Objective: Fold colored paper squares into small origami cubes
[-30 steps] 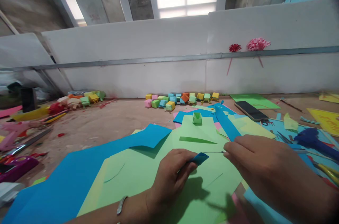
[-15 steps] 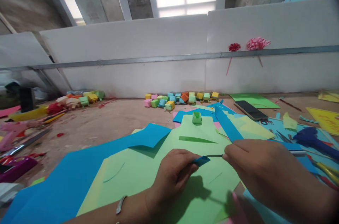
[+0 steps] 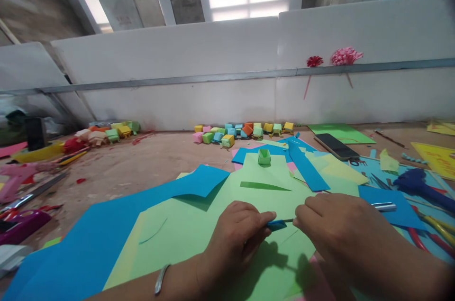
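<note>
My left hand (image 3: 237,233) pinches a small folded piece of blue paper (image 3: 277,225) between thumb and fingers. My right hand (image 3: 343,237) is closed around a thin dark stick (image 3: 289,220); most of it is hidden in the fist. The stick's visible end meets the blue paper, but I cannot tell whether it lies inside the fold. Both hands are above light green paper sheets (image 3: 177,244). Beyond them stands a small open green paper box (image 3: 264,157), with a narrow dark green strip (image 3: 265,186) in front of it.
Blue sheets (image 3: 95,230) spread to the left, and a blue strip (image 3: 307,168) lies ahead. Small coloured paper cubes (image 3: 227,140) line the back. At right are a phone (image 3: 336,146), a dark blue glue gun (image 3: 423,186) and yellow-handled pliers (image 3: 441,231); a pink glue gun (image 3: 16,177) sits left.
My right hand has moved slightly left and down, nearer my left hand. Less of the stick shows between them, and the blue paper has turned and shifted a little right and down.
</note>
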Demonstrator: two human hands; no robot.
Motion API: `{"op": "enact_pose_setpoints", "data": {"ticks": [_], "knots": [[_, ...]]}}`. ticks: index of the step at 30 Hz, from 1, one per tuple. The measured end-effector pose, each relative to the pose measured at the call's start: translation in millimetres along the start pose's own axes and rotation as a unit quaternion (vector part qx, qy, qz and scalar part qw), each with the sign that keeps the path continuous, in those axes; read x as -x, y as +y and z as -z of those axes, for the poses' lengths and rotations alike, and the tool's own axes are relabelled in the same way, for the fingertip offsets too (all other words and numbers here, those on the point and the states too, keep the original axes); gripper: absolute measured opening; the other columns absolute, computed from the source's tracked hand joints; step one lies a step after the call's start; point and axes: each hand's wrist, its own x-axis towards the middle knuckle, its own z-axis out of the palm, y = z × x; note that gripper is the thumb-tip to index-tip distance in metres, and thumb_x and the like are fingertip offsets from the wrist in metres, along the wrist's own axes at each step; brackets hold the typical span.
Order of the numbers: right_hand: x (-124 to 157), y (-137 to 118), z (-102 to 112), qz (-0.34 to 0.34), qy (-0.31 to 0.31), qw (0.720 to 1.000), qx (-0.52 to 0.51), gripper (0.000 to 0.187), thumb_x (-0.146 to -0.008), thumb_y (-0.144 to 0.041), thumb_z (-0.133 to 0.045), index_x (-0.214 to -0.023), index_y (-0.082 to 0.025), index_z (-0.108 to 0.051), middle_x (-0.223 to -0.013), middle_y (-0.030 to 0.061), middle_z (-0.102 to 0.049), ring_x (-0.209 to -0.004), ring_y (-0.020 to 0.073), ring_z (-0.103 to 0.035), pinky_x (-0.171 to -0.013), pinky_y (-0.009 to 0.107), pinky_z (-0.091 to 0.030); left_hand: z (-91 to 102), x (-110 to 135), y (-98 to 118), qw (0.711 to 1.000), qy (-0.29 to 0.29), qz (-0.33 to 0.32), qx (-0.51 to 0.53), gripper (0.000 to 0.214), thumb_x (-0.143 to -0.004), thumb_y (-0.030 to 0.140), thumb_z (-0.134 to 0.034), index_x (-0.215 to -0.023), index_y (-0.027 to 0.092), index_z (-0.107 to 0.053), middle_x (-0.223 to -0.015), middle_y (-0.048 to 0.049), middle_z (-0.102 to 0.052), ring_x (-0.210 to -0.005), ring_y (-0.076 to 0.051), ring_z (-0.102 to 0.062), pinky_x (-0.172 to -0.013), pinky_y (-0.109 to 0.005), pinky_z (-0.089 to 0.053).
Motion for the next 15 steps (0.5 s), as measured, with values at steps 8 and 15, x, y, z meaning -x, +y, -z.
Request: {"op": "enact_pose_setpoints", "data": {"ticks": [8,15], "knots": [[-5.9,3.4,2.1,-0.028,-0.038,0.999,-0.004,0.026,-0.045,-0.003,-0.051,-0.061,-0.023,-0.048,-0.055,-0.0002,-0.059,-0.046,0.0167,-0.046,-0.049,0.031,-0.012,1.8,-3.8,0.1,1.0,-0.013,-0.024,-0.005,0.018,-0.097,0.023,-0.051,-0.107,0.019,-0.066,-0.073,-0.005,-0.074,-0.066,-0.018,-0.066,-0.064,-0.028,-0.047],[-11.2,3.7,4.3,-0.066,-0.142,0.988,-0.013,0.019,-0.054,-0.004,-0.056,-0.062,-0.021,-0.053,-0.059,0.0019,-0.061,-0.048,0.0162,-0.049,-0.048,0.031,-0.01,0.4,-5.4,3.7,0.999,-0.037,-0.01,-0.019,0.026,-0.1,0.028,-0.045,-0.099,0.02,-0.07,-0.07,-0.0056,-0.073,-0.064,-0.017,-0.066,-0.062,-0.029,-0.047]]}}
